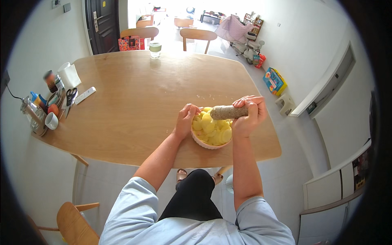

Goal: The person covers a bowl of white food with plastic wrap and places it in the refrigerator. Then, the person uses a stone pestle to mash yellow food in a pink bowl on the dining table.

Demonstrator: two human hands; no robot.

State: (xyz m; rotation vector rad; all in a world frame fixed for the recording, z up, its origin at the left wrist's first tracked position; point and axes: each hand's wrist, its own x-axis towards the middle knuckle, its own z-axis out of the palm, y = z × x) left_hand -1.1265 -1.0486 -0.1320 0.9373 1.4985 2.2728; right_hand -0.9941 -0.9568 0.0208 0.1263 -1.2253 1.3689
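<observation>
A fluted pale bowl [205, 145] stands near the front edge of the wooden table, filled with pale yellow slices [211, 130] that look like cooked potato. My left hand [185, 119] grips the bowl's rim on its left side. In my right hand [250, 118] is a thick, speckled stone pestle [226, 112], gripped near one end. It lies nearly level over the far right part of the bowl, its rounded end pointing left. Whether the pestle touches the slices cannot be told. My right forearm hides part of the bowl's right side.
The wooden table [131, 92] bears a lidded glass cup [155, 50] at its far edge. Along its left side are scissors [71, 96], a power strip [85, 95], a white mug [51, 120], a glass kettle [33, 118] and paper towels [69, 75]. Small crumbs lie beyond the bowl.
</observation>
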